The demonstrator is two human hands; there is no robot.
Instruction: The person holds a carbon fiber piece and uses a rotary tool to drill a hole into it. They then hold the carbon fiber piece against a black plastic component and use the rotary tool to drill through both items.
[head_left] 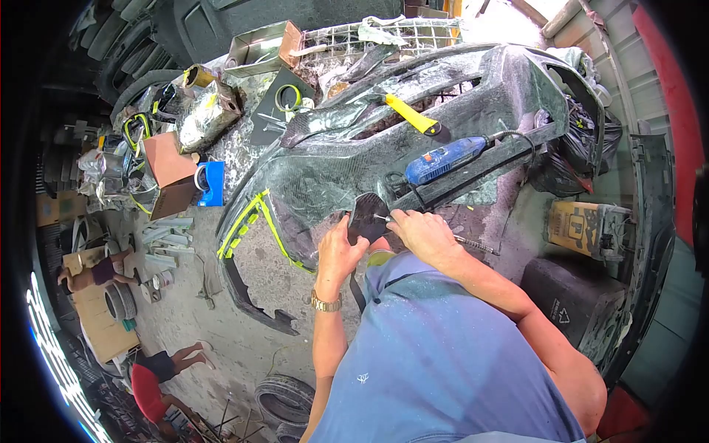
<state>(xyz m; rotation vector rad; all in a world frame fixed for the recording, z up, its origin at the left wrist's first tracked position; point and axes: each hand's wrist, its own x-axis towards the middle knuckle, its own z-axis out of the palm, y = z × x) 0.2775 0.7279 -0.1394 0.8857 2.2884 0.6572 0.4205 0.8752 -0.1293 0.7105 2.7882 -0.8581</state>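
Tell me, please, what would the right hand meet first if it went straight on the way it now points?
Most likely the dark piece in the left hand, just ahead of the right hand, though depth is hard to judge.

From my remote seat, the bumper cover (332,177) looks like dark plastic, matt and filmed with pale dust. I read the small dark sheet (366,219) as smoother, faintly glossy. My view shows hard blue plastic on the power tool (447,160), shiny metal on the wristwatch (326,302), matt, flecked cloth on the T-shirt (450,354), and rough concrete floor (185,295).
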